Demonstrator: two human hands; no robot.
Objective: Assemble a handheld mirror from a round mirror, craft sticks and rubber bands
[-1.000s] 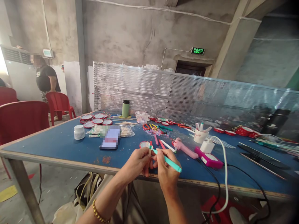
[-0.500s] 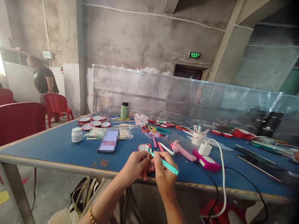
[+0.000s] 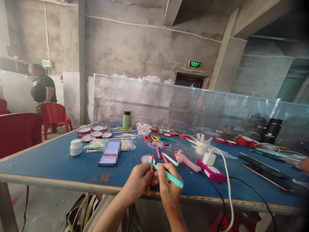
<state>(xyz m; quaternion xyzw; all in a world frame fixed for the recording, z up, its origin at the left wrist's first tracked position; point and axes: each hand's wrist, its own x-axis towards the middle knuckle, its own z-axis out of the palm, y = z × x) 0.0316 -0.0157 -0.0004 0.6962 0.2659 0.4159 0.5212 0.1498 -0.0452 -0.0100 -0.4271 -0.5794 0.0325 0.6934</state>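
Over the front edge of the blue table [image 3: 48,161], my left hand [image 3: 140,182] pinches a small stick [image 3: 152,160] with red, white and green bands, held upright. My right hand [image 3: 167,187] is closed round a teal pen [image 3: 170,176] whose tip touches the stick. The two hands meet at the fingertips. A round red-rimmed disc [image 3: 145,159] lies on the table just behind them.
A pink device [image 3: 211,172] with a white charger [image 3: 209,158] and cables lies right of my hands. Further back are a white cup of pens [image 3: 201,146], scissors [image 3: 151,138], red discs [image 3: 93,132], a white jar [image 3: 76,147] and a green bottle [image 3: 126,120]. A person [image 3: 42,88] stands far left by red chairs [image 3: 54,116].
The view has tilted upward, so the table and hands sit lower in the picture. My hands keep the same hold on the stick and the pen.
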